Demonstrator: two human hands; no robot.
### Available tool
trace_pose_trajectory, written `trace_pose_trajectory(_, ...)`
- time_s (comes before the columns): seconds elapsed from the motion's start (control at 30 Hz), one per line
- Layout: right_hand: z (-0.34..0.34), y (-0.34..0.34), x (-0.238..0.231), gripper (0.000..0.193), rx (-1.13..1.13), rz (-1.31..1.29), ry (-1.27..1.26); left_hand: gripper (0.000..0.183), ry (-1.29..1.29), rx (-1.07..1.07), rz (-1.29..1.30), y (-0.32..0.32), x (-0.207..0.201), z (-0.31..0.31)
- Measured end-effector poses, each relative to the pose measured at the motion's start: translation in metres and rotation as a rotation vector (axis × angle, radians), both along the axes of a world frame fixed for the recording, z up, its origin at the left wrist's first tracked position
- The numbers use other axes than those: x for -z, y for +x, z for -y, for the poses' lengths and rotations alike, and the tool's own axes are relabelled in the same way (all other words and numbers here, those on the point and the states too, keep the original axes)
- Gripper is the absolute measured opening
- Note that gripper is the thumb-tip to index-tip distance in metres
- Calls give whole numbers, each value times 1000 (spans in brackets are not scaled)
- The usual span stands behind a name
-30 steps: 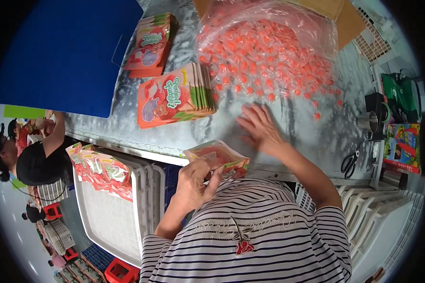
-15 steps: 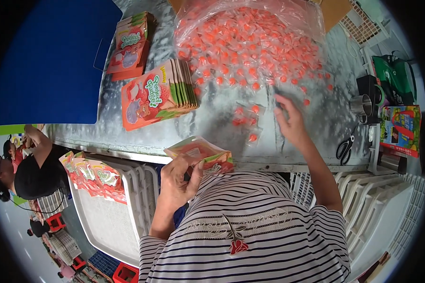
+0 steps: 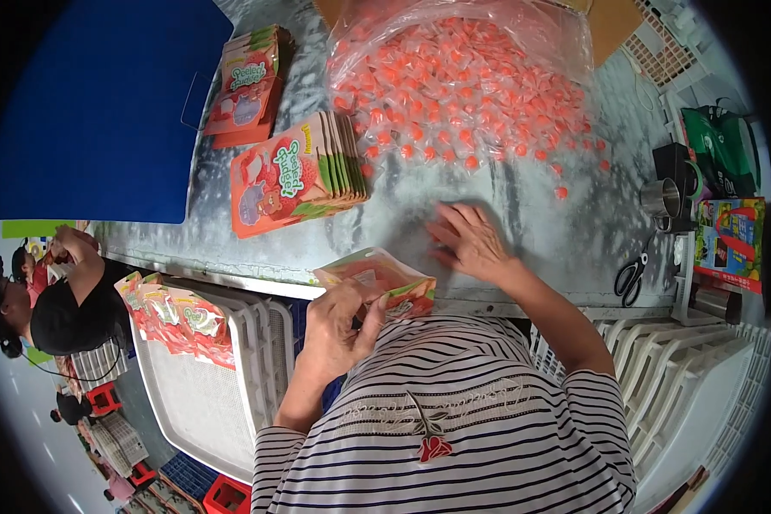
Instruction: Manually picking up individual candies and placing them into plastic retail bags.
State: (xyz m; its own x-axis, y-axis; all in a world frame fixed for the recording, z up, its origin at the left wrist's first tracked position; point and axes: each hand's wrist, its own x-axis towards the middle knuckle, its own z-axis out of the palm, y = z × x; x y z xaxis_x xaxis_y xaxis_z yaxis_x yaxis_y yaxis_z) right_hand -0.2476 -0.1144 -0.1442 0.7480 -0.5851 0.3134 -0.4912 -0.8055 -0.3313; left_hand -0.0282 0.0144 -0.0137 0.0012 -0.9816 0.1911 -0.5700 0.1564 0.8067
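Note:
My left hand [image 3: 338, 334] is closed on the edge of a pink and green candy pouch [image 3: 407, 297], at the table's near edge in front of my shirt. The pouch's mouth gapes, and its inside shows in part. My right hand [image 3: 473, 244] is cupped low over the table to the right of the pouch, palm down, fingers bent and slightly apart, pointing left. What lies under its palm is hidden. Beyond it spreads a big heap of clear-wrapped red candies [image 3: 463, 94], with a few single ones at its near edge.
A fanned stack of pouches [image 3: 295, 176] lies left of the heap, with another stack [image 3: 248, 86] behind it. A blue board [image 3: 94, 111] stands at far left. Scissors [image 3: 631, 278] and a metal cup [image 3: 660, 199] are at right. White trays [image 3: 197, 403] stand below left, near a co-worker [image 3: 73, 300].
My right hand has moved left and nearer, covering the spot where several loose wrapped candies lay. My left hand still holds the pouch. The whole view has shifted slightly.

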Motion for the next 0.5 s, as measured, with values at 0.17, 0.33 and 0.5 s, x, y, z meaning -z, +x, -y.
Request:
trace_pose_trajectory(0.17,6,-25,12,23,109,-94,-86,10,-25,29,27,-4,-2,5)
trace_pose_trajectory(0.33,22,-31,12,10,506,680,668,9,-64,119,89,-12,3,15)
trace_pose_trajectory(0.5,0,30,-113,10,444,912,823,13,-160,161,114,-19,4,23)
